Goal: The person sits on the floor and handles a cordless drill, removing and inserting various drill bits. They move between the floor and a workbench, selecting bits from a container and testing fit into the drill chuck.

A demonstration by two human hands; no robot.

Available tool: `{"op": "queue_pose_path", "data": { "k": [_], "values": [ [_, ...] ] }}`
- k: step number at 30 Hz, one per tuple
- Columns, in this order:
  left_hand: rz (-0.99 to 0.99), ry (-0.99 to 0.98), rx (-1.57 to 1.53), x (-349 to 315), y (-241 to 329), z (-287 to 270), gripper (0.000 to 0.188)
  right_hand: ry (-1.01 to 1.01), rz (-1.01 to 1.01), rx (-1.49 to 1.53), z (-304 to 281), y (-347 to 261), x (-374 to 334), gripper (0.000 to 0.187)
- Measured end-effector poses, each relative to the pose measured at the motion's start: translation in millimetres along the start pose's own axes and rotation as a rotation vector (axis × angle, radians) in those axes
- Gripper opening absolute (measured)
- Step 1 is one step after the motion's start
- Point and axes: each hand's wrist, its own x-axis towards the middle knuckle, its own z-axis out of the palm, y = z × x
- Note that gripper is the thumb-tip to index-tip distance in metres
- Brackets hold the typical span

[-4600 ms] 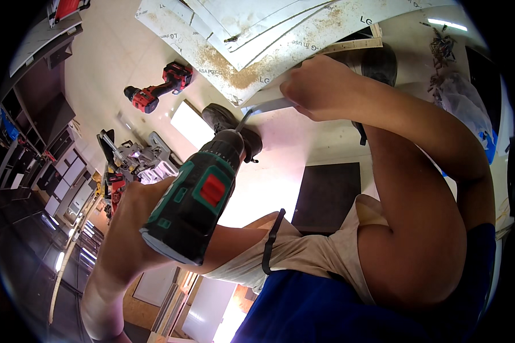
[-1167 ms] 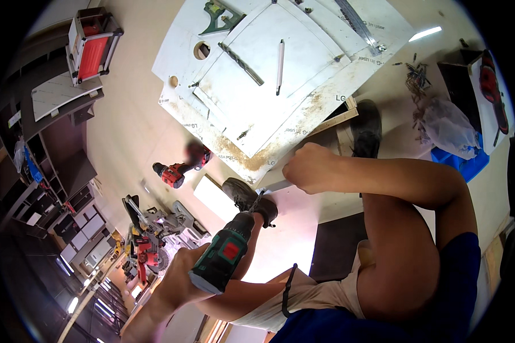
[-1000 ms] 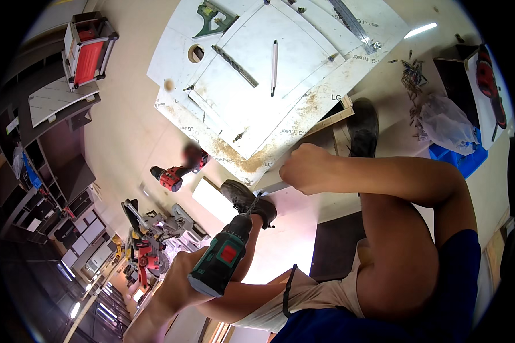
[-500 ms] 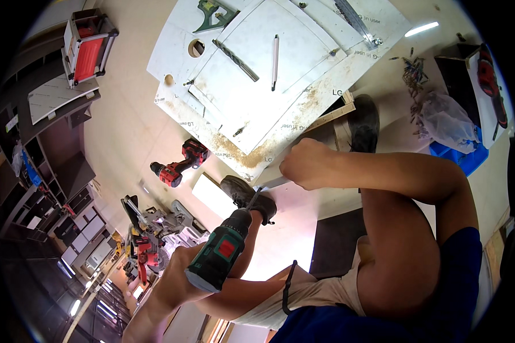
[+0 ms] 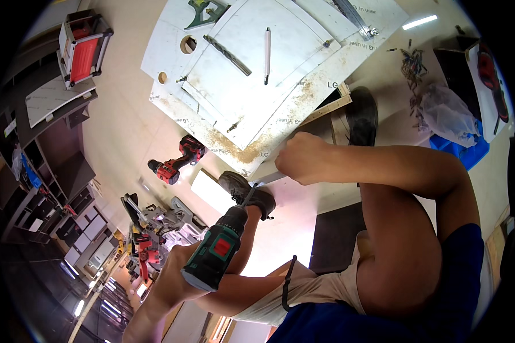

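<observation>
Left hand (image 5: 180,268) grips the green cordless drill (image 5: 216,251), its bit angled up at the white panel's (image 5: 257,74) underside edge. Right hand (image 5: 300,163) is closed on a thin metal strip (image 5: 272,178), steadying it against that edge for drilling.

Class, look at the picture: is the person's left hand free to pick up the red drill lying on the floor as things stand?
Probably not yet. The left hand is wrapped around the green drill, so it is occupied. The red drill lies apart on bare floor with nothing covering it, so only the full hand hinders.
</observation>
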Motion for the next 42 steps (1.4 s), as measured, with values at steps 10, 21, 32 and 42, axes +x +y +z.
{"op": "queue_pose_path", "data": {
  "k": [10, 21, 32, 42],
  "values": [
    [0.032, -0.003, 0.056, 1.8, -0.6, 1.1, 0.026, 0.001, -0.008, -0.001, 0.0, 0.3, 1.6, 0.006],
    [0.045, 0.007, 0.02, 2.4, 8.6, 0.5, 0.027, -0.045, 0.004, 0.002, -4.0, -0.7, 1.7, 0.007],
    [0.009, -0.007, 0.088, 1.3, -2.8, 0.0, 0.025, -0.05, 0.004, -0.008, -3.5, -0.9, 2.3, 0.008],
    [0.037, 0.037, 0.034, 0.0, -1.8, 4.9, 0.012, -0.006, -0.017, -0.011, -2.2, -0.2, 0.8, 0.006]
  ]
}}
